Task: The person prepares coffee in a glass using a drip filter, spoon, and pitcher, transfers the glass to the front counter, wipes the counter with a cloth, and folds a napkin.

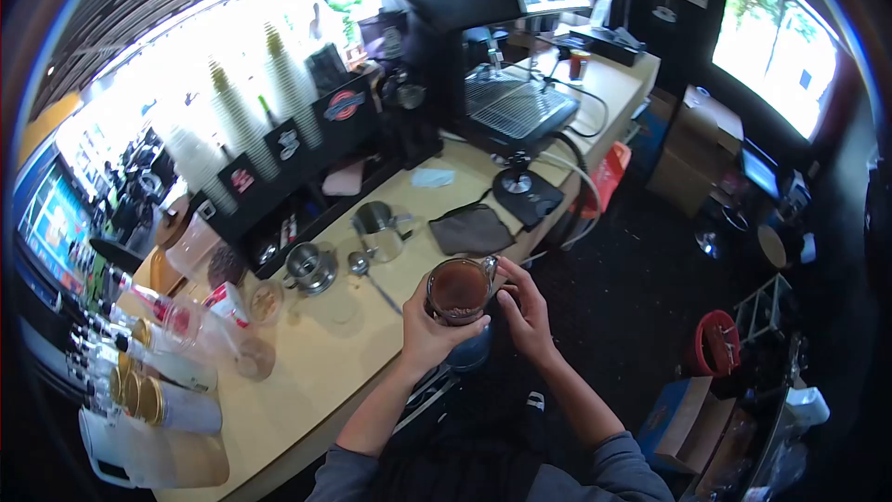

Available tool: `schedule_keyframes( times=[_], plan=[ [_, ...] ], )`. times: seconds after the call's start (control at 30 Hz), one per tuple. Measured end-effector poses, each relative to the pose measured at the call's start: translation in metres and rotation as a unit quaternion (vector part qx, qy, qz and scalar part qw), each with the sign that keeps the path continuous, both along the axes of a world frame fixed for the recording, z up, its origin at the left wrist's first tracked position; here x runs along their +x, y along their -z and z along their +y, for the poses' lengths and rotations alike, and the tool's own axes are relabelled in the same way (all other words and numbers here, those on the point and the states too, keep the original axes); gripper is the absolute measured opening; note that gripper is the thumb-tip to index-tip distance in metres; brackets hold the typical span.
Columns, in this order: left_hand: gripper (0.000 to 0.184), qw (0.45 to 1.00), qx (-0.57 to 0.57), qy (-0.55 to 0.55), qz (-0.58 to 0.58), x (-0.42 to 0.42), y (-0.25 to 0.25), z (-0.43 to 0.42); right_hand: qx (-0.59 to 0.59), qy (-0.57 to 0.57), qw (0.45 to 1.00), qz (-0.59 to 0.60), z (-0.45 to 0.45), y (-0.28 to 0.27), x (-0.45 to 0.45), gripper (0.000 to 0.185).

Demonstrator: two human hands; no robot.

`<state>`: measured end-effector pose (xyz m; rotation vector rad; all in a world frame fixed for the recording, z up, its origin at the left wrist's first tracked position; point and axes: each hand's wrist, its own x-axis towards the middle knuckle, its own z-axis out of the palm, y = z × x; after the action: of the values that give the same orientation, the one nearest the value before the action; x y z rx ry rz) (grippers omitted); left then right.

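A clear glass mug (458,290) of brown liquid is held upright in front of my body, near the counter's edge. My left hand (429,330) wraps round its left side and bottom, thumb across the front. At the right, my right hand (526,309) is by the mug's handle, its index fingertip close to or touching the handle; whether it grips the handle is hard to tell. A dark folded cloth (470,229) lies on the counter just behind the mug. Left of it are a steel pitcher (379,232) and a long spoon (360,266).
An espresso machine (520,102) stands at the back of the wooden counter (307,353). Stacked cups (243,116) rise from a black organizer (307,144). Syrup bottles and jars (181,404) crowd the left end. Cardboard boxes (695,151) and a red bin (714,344) are on the right.
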<state>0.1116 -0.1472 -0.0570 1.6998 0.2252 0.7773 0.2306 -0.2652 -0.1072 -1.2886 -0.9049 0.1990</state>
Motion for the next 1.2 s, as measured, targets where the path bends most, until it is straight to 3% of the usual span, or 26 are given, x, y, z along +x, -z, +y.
schedule_keyframes(
  times=[0.73,1.2],
  plan=[
    [0.061,0.988,0.044,0.149,-0.016,0.275,0.017,-0.199,-0.032,0.128,0.991,0.035,-0.242,-0.01,0.226,0.045],
    [0.064,0.976,0.048,0.213,-0.018,0.46,0.023,-0.219,0.023,0.158,0.984,0.075,-0.264,0.005,0.4,0.041]
  ],
)
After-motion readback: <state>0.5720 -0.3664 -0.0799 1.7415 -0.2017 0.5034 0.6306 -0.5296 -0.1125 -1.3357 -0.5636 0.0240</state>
